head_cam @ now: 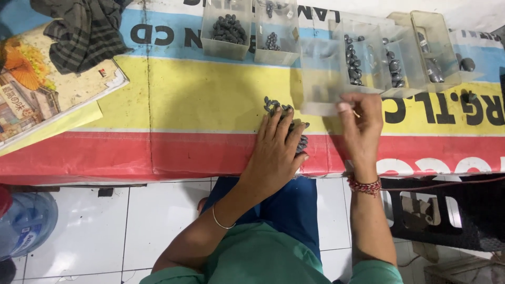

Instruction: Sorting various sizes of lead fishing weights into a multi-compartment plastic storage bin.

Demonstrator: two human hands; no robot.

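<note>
My left hand (277, 149) lies flat, fingers together, over a small pile of dark grey oval pieces (274, 105) on the banner-covered table (200, 100). Some pieces stick out past my fingertips and beside my thumb. My right hand (362, 126) is raised just to the right, with the thumb and fingers pinched on something small that I cannot make out, next to an empty clear plastic box (322, 79). A red bead bracelet sits on that wrist.
A row of clear plastic boxes (227, 29) holding dark oval pieces of different sizes lines the far side. A picture book (37, 89) with a dark checked cloth (81, 31) lies at the left. A black plastic stool (447, 210) and a water jug (26, 221) stand on the tiled floor.
</note>
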